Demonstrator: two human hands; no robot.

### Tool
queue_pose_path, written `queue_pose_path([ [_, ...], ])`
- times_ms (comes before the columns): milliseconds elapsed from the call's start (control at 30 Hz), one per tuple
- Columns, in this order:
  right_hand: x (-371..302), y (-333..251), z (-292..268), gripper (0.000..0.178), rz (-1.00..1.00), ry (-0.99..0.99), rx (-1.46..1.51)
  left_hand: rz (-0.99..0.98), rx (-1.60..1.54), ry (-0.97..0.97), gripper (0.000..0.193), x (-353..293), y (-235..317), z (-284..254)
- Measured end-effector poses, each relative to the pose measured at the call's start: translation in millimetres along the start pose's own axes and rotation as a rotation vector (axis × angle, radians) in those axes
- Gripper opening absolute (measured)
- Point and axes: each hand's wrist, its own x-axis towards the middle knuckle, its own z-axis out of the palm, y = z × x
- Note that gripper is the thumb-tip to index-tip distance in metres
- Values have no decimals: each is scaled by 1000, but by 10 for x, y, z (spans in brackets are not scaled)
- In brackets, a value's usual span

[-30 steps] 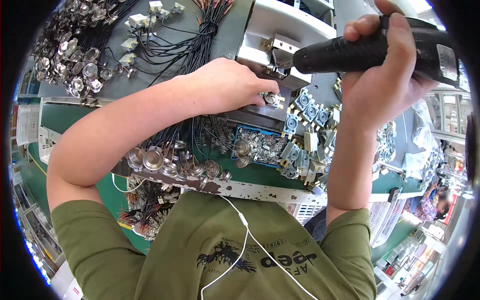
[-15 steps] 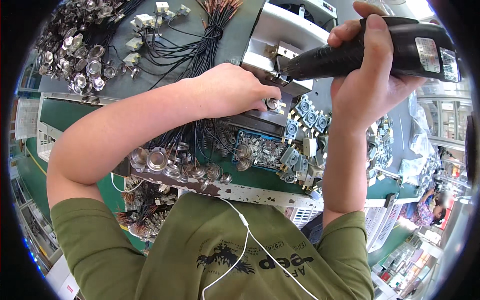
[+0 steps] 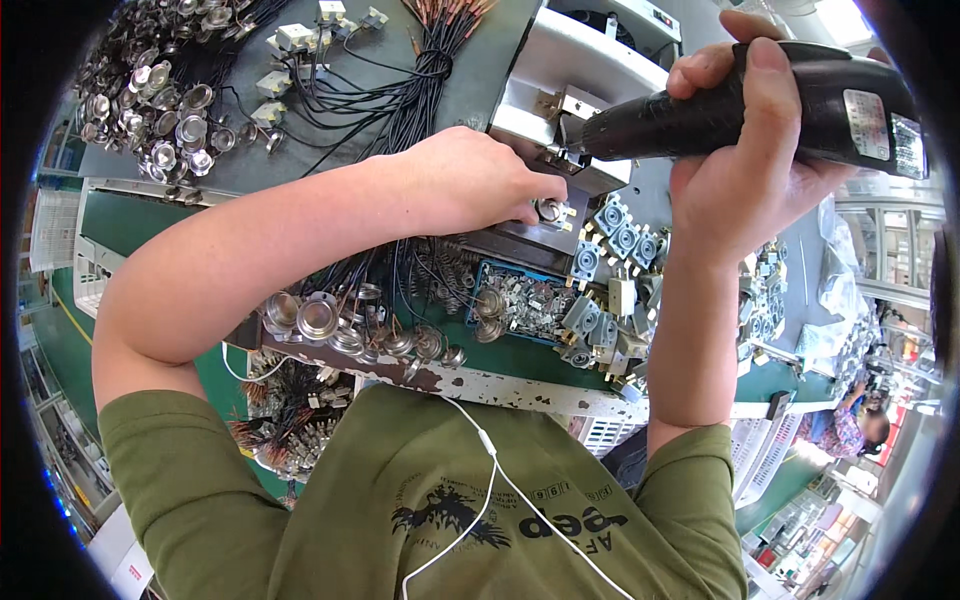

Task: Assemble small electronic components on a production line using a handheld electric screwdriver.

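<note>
My right hand [image 3: 740,195] is wrapped round a black electric screwdriver [image 3: 655,127] lying nearly level, thumb along its top. Its tip meets a small metal block on the front of a silver screw feeder [image 3: 575,50]; the bit's very end is hard to make out. Fingers bent, my left hand [image 3: 475,185] pinches a small part with a round metal cap [image 3: 549,209] and brass-coloured tabs. That part rests on a dark metal block [image 3: 520,243] just in front of the feeder, and my fingers partly cover it.
Grey square sockets [image 3: 622,238] lie right of the dark block. Before it stands a blue tray [image 3: 520,300] of small metal pieces. Black wires [image 3: 400,110] and metal caps [image 3: 318,318] lie left, with more caps [image 3: 165,125] farther off. A person [image 3: 845,430] sits far right.
The whole view has shifted slightly. Both hands keep their grips, and the screwdriver tip stays at the feeder's block.
</note>
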Motion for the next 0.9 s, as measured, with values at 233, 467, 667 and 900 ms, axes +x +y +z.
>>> queue_pose_path([
  [233,13,36,3,20,0,-39,-7,4,-5,-17,38,-6,-7,1],
  [467,13,83,20,19,-46,-73,-29,36,5,86,31,-31,-51,56],
  [667,151,177,-15,22,-113,-149,136,6,-4,53,37,14,-38,75],
  [900,91,189,-191,15,-18,-235,13,90,-26,158,38,-49,-88,163],
])
